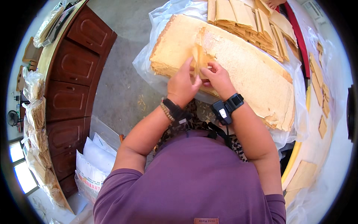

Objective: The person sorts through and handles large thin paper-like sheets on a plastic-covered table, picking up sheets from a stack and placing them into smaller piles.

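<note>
A thick stack of thin, tan pancake sheets [242, 71] lies in front of me. On its left part, a thin pancake sheet [201, 56] is lifted into a raised fold, partly smeared by motion. My left hand [182, 85] is on the left side of this fold, its fingers closed about the sheet's near edge. From the right, my right hand [220, 79] pinches the same edge between thumb and fingers. Both hands are close together at the stack's near side, and some fingertips are hidden behind the sheet.
Folded tan pancakes [238, 18] are piled beyond the stack, near another person's hand [274, 3]. Clear plastic sheeting [143, 67] spreads under the stack. Dark red cabinets [71, 97] line the left, with bagged goods [35, 115] on top. White sacks [93, 160] stand at lower left.
</note>
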Demonstrator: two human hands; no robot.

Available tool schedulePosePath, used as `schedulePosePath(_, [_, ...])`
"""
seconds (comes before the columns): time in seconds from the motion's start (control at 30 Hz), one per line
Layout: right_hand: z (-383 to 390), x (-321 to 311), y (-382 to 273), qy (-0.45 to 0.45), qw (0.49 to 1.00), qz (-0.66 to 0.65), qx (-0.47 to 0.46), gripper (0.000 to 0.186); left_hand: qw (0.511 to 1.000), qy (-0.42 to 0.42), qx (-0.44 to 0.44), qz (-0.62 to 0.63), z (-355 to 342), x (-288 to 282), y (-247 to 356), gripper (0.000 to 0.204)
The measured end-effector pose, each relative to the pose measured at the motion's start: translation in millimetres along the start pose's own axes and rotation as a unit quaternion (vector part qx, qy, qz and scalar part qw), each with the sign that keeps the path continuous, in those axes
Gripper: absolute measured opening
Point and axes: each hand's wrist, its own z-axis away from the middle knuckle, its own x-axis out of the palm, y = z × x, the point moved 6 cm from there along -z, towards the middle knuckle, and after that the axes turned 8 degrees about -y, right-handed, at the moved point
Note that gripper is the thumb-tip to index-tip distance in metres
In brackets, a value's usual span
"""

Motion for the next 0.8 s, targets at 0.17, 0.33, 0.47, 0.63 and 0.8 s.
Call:
schedulePosePath(0.17, [-5.7, -1.6, -3.2, 0.021, 0.999, -0.030, -0.017, 0.031, 0.990, -0.062, -0.057, -0.113, -9.3, 1.9, -0.9, 0.059])
schedulePosePath(0.33, [20.9, -55.9, -11.8, 0.128, 0.979, -0.078, -0.138, 0.028, 0.977, -0.043, -0.157, 0.138, -19.1, 6.8, -62.5, 0.044])
schedulePosePath(0.47, [43.2, -77.5, 0.9, 0.125, 0.961, -0.227, -0.092, 0.028, 0.995, -0.012, -0.094, -0.002, -21.7, -7.2, -52.1, 0.034])
schedulePosePath(0.63, [59.2, -87.7, 3.8, 0.112, 0.985, -0.128, -0.019, 0.029, 0.979, -0.044, -0.058, -0.190, -33.8, -25.9, -19.9, 0.022])
schedulePosePath(0.8, [59.3, -96.0, 22.9, 0.078, 0.992, -0.086, 0.054, 0.027, 0.964, 0.064, 0.146, -0.214, -49.3, -34.3, 31.0, 0.017])
